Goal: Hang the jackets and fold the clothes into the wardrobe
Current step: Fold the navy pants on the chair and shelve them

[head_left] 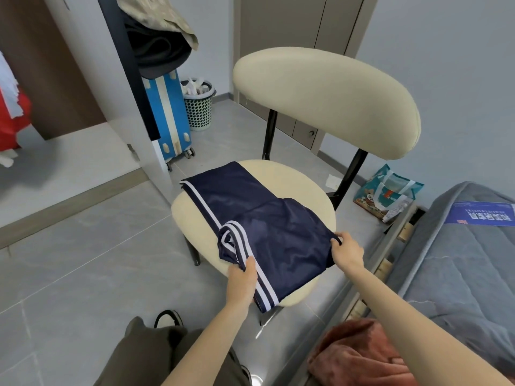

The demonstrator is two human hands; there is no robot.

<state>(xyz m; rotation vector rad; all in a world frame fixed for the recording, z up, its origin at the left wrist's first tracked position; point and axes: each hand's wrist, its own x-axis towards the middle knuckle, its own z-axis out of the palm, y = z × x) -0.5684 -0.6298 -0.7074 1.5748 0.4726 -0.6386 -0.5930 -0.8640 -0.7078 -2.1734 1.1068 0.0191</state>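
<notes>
The bed [459, 274] lies to the right of the right fingers, with a rust-coloured cloth [356, 355] heaped below that forearm. The cream chair [326, 101] serves as the folding surface; its seat spreads ahead of and under both hands. On it lie the navy trousers [264, 213] with white side stripes. The far part is flat beyond the fingers, and the near part is doubled over and raised a little between them.

The left hand [241, 280] has its fingers [250, 264] curled round the striped edge, thumb on top. The right hand [347, 252] pinches the opposite plain edge.

The step looks like a fold across the length. To do it well, hold both edges level and taut so the slippery cloth does not sag between the fingers. Line stripe on stripe, lay the fold away from the body onto the flat part, then smooth outward — minding the near corner, which overhangs the seat's rim.
</notes>
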